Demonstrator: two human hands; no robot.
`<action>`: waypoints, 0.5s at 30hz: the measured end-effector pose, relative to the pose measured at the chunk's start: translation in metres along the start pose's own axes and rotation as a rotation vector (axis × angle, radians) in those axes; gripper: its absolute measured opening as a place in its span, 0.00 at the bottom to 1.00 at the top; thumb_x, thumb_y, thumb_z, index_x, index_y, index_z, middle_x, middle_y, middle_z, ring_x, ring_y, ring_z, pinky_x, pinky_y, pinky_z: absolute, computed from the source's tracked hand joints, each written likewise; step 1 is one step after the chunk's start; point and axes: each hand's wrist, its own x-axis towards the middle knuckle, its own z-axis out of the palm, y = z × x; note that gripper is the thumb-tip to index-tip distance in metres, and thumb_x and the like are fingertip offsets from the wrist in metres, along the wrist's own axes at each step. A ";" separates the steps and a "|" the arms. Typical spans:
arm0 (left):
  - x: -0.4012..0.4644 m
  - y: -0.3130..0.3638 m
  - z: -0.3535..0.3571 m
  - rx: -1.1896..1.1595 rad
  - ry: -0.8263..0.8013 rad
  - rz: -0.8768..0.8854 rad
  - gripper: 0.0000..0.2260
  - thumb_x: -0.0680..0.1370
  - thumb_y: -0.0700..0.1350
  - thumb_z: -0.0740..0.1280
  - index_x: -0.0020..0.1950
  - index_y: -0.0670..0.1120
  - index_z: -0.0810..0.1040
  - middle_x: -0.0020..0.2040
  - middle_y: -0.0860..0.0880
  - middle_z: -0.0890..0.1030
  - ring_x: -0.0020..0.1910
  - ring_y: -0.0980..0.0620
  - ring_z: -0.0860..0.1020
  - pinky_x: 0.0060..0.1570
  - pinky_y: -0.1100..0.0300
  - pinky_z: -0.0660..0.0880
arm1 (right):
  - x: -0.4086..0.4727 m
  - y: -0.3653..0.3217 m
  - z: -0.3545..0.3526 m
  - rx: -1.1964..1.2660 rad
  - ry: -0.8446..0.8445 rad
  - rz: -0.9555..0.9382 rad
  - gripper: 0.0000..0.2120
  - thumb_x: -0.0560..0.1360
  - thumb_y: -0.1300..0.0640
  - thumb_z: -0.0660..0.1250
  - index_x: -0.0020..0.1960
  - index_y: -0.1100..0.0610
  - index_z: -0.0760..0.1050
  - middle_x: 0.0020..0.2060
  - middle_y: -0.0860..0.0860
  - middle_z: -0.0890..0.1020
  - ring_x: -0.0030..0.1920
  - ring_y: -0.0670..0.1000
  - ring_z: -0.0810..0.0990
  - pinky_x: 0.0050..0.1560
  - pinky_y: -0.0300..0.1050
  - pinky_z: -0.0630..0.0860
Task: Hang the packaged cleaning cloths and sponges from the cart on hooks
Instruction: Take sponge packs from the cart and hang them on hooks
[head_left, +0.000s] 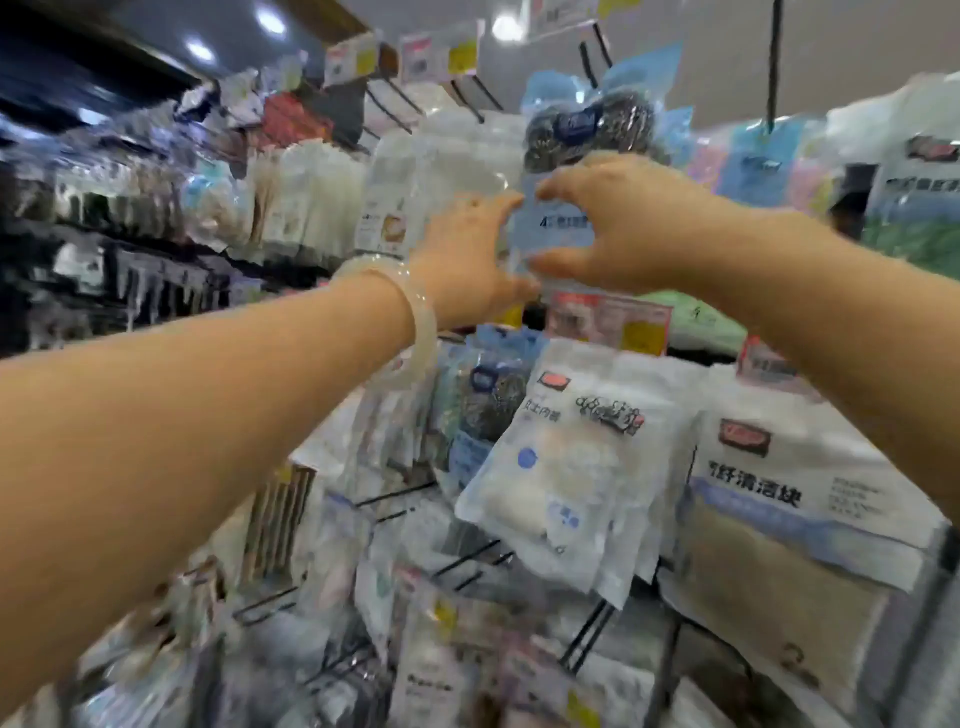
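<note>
The pack of steel scourers hangs up high on the display, a clear and pale blue bag with dark wire balls showing through its upper half and a light blue label below. Both hands are on its lower part. The left hand comes in from the left with a pale translucent bangle on the wrist; its fingers are curved toward the label's left edge with the thumb low by the bag's bottom corner. The right hand reaches from the right, its index finger hooked over the top of the label and its thumb under it, so the label sits between them in a wide pinch. Motion blur makes it hard to say how firmly either hand grips.

Black wire hooks stick out of the panel above and left of the pack, with price tags at their tips. Just left of the scourers hangs a white packet, and further left a row of pale packaged goods runs along the shelf. Below the hands hang more packets: another scourer bag, a white pouch with a blue dot tilted on its hook, and at the right a large packet of cleaning blocks with dark printed characters. Pink and yellow price labels sit just under the hands
</note>
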 end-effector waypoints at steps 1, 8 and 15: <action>-0.005 -0.007 -0.006 -0.006 0.001 -0.014 0.36 0.71 0.53 0.71 0.75 0.45 0.59 0.73 0.43 0.65 0.71 0.45 0.64 0.70 0.53 0.62 | 0.003 -0.009 0.002 -0.006 0.033 -0.022 0.29 0.73 0.45 0.66 0.69 0.57 0.66 0.63 0.61 0.73 0.63 0.61 0.72 0.61 0.54 0.70; -0.177 -0.145 -0.035 0.240 -0.135 -0.527 0.30 0.72 0.52 0.71 0.70 0.44 0.66 0.66 0.42 0.72 0.63 0.42 0.72 0.61 0.48 0.72 | -0.010 -0.201 0.122 0.339 -0.182 -0.361 0.28 0.73 0.43 0.64 0.66 0.60 0.68 0.59 0.64 0.75 0.58 0.64 0.73 0.52 0.53 0.70; -0.406 -0.219 -0.031 0.237 -0.280 -1.157 0.31 0.73 0.50 0.71 0.71 0.43 0.65 0.69 0.41 0.69 0.68 0.43 0.68 0.64 0.51 0.68 | -0.131 -0.400 0.246 0.667 -0.684 -0.629 0.24 0.73 0.48 0.66 0.65 0.57 0.67 0.60 0.60 0.72 0.61 0.62 0.71 0.59 0.56 0.73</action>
